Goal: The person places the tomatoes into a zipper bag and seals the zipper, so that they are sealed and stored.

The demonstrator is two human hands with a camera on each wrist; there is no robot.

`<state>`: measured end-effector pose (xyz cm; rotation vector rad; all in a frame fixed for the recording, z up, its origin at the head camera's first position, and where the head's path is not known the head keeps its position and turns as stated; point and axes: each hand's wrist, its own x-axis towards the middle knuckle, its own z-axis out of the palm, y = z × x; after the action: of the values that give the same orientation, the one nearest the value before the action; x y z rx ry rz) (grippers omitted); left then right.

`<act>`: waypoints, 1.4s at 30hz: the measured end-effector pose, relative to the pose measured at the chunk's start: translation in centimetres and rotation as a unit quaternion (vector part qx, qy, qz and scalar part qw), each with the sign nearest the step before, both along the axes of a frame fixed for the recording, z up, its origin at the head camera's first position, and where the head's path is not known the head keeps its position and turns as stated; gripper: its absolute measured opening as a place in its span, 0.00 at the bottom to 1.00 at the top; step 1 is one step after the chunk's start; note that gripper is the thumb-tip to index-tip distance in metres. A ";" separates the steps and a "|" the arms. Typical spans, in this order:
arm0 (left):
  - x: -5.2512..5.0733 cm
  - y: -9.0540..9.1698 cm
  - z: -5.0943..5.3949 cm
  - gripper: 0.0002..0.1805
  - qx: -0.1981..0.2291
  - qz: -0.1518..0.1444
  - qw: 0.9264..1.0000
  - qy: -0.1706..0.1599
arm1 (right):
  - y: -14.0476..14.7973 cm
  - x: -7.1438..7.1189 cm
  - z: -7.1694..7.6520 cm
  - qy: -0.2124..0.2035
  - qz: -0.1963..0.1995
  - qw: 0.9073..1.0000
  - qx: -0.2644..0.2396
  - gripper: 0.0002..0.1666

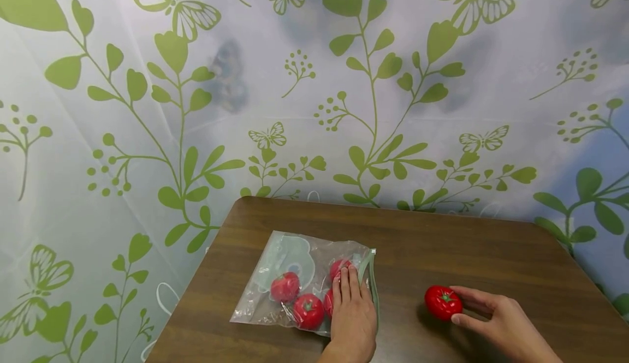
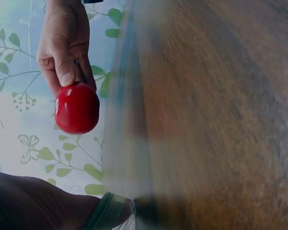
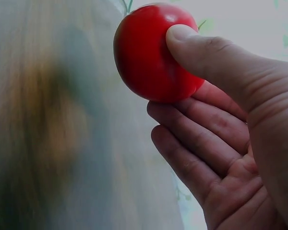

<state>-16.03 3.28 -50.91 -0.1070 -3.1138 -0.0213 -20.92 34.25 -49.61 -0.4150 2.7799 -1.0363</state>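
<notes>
A clear zip bag point(image 1: 260, 297) with a green closure strip lies on the table, holding several red toy tomatoes point(image 1: 308, 311). My left hand point(image 1: 351, 314) is at the bag's right end, fingers straight over the tomatoes there. Its green strip crosses that hand point(image 2: 53, 201) in the left wrist view; whether the fingertips are inside the bag I cannot tell. To the right, my right hand point(image 1: 501, 319) pinches another toy tomato point(image 1: 443, 303) between thumb and fingers, apart from the bag. The right wrist view shows the thumb pressed on this tomato point(image 3: 156, 55).
The brown wooden table point(image 1: 417, 243) has rounded far corners. Behind it hangs a pale curtain point(image 1: 295, 106) with green leaves and butterflies. A white cord loop point(image 1: 164, 297) shows beyond the table's left edge.
</notes>
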 end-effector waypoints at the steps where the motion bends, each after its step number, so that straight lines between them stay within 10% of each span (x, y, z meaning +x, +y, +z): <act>1: 0.0 0.0 0.0 0.55 0.000 0.000 1.000 0.000 | -0.2 -0.1 0.0 0.004 0.002 1.000 -0.007 0.39; 17: -0.4 0.1 -0.1 0.54 0.006 0.005 1.000 -0.028 | -5.6 -1.9 -0.1 0.068 0.062 0.992 -0.089 0.33; 42: -0.3 0.2 0.2 0.56 0.003 0.010 0.999 -0.032 | -12.8 -4.3 -2.4 0.029 0.109 0.985 -0.130 0.34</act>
<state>-16.33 3.47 -50.70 -0.0774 -3.1773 -0.0341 -25.22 21.41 -51.99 -0.7730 2.5773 -1.3526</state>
